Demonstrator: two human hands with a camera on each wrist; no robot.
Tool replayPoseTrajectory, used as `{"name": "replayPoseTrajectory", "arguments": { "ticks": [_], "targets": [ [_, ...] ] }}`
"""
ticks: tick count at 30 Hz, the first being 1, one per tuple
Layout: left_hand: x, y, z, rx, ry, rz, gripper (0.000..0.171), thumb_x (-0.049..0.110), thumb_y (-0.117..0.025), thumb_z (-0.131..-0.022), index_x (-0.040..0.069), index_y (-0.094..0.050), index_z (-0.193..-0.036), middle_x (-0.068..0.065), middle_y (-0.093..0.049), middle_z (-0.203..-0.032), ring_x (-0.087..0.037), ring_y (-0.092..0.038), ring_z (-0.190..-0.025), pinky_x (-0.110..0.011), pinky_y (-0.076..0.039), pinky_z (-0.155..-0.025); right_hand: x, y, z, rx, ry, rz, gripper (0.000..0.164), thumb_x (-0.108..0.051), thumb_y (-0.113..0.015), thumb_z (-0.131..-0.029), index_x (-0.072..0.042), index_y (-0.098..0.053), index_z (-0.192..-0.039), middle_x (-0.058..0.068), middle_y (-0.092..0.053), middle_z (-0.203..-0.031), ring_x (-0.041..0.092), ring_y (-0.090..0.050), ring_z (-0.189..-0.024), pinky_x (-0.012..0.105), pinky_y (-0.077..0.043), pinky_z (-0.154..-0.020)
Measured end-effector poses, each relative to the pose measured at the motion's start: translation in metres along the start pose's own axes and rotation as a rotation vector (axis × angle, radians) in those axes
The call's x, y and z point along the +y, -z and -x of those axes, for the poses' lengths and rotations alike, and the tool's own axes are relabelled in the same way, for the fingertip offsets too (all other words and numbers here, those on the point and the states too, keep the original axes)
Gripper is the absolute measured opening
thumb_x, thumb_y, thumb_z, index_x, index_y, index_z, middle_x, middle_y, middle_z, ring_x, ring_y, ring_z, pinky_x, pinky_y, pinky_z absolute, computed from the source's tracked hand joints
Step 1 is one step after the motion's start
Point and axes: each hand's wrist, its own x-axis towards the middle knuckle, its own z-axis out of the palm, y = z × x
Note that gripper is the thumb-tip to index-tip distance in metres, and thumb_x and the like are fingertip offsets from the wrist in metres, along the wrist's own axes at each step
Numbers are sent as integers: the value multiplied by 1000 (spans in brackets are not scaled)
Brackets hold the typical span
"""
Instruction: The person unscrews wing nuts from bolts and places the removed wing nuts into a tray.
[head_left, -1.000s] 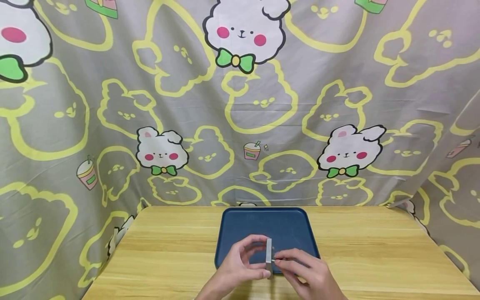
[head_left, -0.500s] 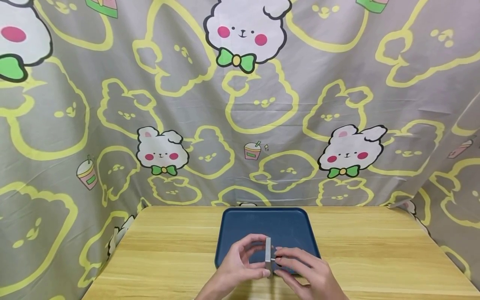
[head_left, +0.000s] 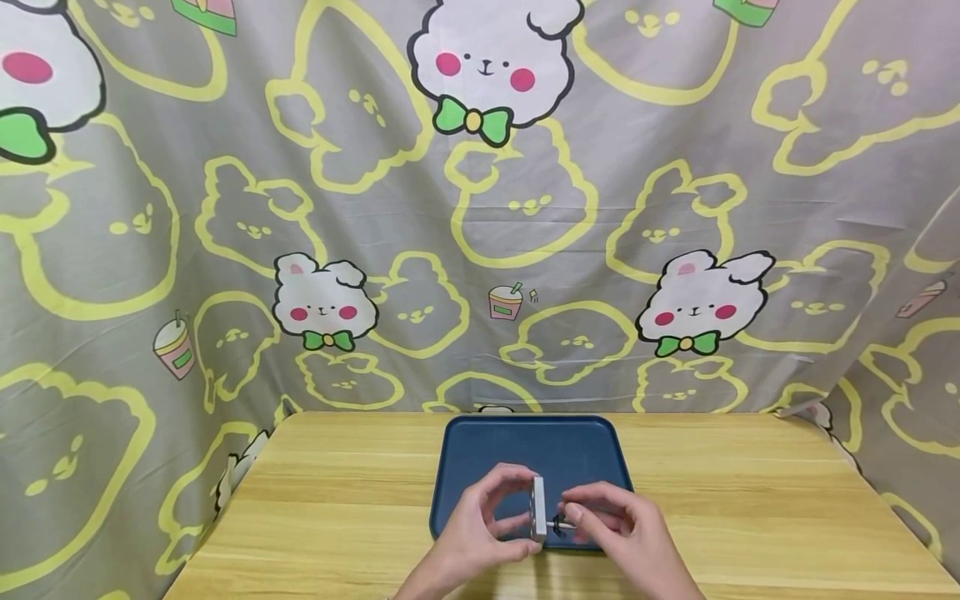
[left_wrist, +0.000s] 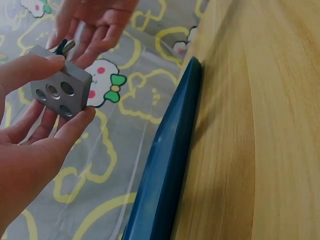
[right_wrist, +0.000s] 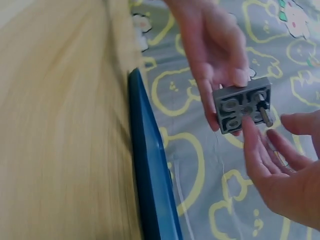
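My left hand (head_left: 480, 521) grips a grey square metal plate (head_left: 539, 508) by its edges, thumb on one edge and fingers on the opposite one. Round holes show on one face in the left wrist view; the other face, in the right wrist view, has raised rings. Out of that face sticks a threaded bolt (right_wrist: 269, 119) bearing a small black piece (right_wrist: 262, 104), which looks like a wing nut. My right hand (head_left: 626, 525) is beside the bolt, its fingers (right_wrist: 249, 135) and thumb spread around it without a visible pinch.
Beneath the hands a dark blue tray (head_left: 517, 454) lies on the wooden table (head_left: 337, 492). A grey curtain (head_left: 420, 208) with cartoon bears hangs behind the table and at both sides.
My right hand has moved slightly right and turned, and its fingertips have come away from the bolt's end. The black piece on the bolt now shows. My left hand keeps holding the plate.
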Motion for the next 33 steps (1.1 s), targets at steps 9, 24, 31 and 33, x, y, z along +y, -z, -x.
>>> {"name": "replayPoseTrajectory", "arguments": {
  "ticks": [9, 24, 31, 33],
  "targets": [
    [-2, -3, 0, -21, -28, -79, 63, -4, -80, -83, 2, -52, -140, -18, -46, -141, -24, -50, -133, -38, -55, -98, 10, 11, -7, -262, -210, -240, 34, -19, -63, -104, 8, -66, -123, 19, -75, -106, 26, -75, -95, 39, -62, -85],
    [-3, -4, 1, -31, -18, -97, 65, -5, -81, -83, 4, -52, -140, -17, -48, -141, -26, -52, -131, -39, -60, -89, 8, 8, -5, -211, -116, -162, 31, -13, -72, -97, 12, -67, -115, 19, -74, -103, 28, -75, -93, 35, -62, -81],
    [-4, -3, 1, -31, 18, -58, 66, -5, -81, -82, 9, -54, -140, -16, -50, -140, -26, -51, -132, -40, -60, -91, 1, -1, 0, -108, -33, -43, 31, -15, -78, -92, 10, -70, -110, 18, -74, -100, 25, -75, -89, 32, -62, -79],
    [-4, -3, 2, -28, 22, -58, 65, -5, -81, -83, 9, -54, -140, -16, -50, -139, -25, -52, -132, -40, -60, -90, 1, -4, 2, -77, 36, 19, 26, -14, -79, -91, 5, -73, -107, 14, -74, -100, 22, -75, -89, 30, -62, -79]
  ]
}}
